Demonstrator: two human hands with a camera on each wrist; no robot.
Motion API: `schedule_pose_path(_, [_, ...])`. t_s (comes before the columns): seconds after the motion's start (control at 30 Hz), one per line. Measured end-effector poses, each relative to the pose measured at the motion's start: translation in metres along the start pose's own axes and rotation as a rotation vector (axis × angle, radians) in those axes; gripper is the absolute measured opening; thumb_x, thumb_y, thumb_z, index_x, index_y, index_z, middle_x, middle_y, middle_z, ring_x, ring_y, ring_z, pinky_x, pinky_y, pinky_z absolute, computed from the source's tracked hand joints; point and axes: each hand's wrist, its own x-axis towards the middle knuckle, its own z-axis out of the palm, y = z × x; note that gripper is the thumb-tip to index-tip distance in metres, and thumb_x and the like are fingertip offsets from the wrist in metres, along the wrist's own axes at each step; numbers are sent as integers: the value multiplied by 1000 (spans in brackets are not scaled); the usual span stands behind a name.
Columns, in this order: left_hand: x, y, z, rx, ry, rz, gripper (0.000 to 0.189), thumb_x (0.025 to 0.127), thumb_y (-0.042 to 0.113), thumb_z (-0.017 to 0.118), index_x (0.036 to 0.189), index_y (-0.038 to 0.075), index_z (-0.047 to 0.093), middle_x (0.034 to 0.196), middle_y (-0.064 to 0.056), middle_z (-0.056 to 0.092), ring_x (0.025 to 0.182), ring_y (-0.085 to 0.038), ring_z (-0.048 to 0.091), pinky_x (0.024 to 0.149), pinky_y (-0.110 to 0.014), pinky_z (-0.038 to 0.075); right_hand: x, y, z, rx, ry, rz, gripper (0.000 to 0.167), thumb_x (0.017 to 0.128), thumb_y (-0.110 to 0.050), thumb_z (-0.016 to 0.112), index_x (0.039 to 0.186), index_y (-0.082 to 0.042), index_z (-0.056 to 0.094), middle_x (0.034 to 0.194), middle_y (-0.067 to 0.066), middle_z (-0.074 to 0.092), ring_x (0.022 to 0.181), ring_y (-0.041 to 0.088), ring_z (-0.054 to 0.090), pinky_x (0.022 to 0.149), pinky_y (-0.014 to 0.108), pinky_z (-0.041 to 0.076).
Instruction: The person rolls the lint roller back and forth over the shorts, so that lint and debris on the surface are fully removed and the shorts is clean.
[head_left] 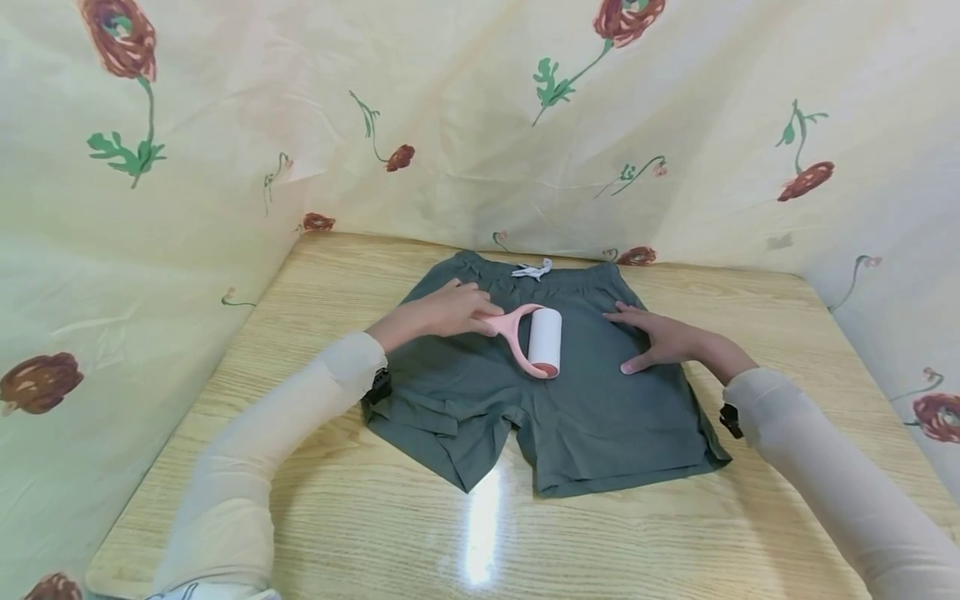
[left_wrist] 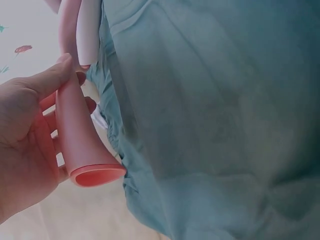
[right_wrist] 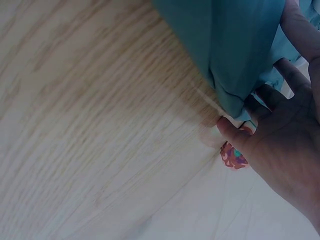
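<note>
Three cameras, and all catch the shorts!
Head view peers forward and down across the table; left wrist view looks close at the left hand, right wrist view just as close at the right hand.

The pink-handled, white cylindrical lint roller extends right from the left grip, over the dark green fabric shorts and between the two grips. The right grip is at the shorts' right side. Beyond both grips lies the white cord drawstring. Beneath the shorts is the pale wood-grain worktop; behind it, beyond the grips, the cream floral cloth.
</note>
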Motion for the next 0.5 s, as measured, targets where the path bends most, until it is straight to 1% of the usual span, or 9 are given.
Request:
schedule_pose_path(0.13, [-5,-6,-1,-23,-7,-9,51,102,41,59,149,22,55,147,-9,57,135,-28,47,118,-53,27,0,1,0,-7,2,-3,103,82,-32,86,161,-3,27,167,30,2,152,56,0,116,74,9])
schedule_pose_path(0.27, [-12,-12,-2,-57,1,-15,50,102,38,62,147,20,56,145,-9,59,134,-28,49,119,-55,26,0,2,0,-8,0,-13,102,82,-32,86,161,-3,27,167,31,2,152,56,-1,116,74,9])
schedule_pose_path(0.37, [-16,-15,-3,-78,-1,-26,50,101,37,63,147,19,56,146,-9,59,136,-29,48,120,-55,25,0,3,-1,-8,-2,-16,102,82,-32,85,161,-4,27,167,30,1,152,56,0,116,73,10])
schedule_pose_path(0.5, [-20,-19,-6,-88,-7,-24,50,100,35,65,146,18,57,145,-9,60,137,-29,48,120,-56,24,2,5,0,-7,-3,-16,102,82,-33,85,161,-4,27,167,30,1,152,56,0,116,73,11])
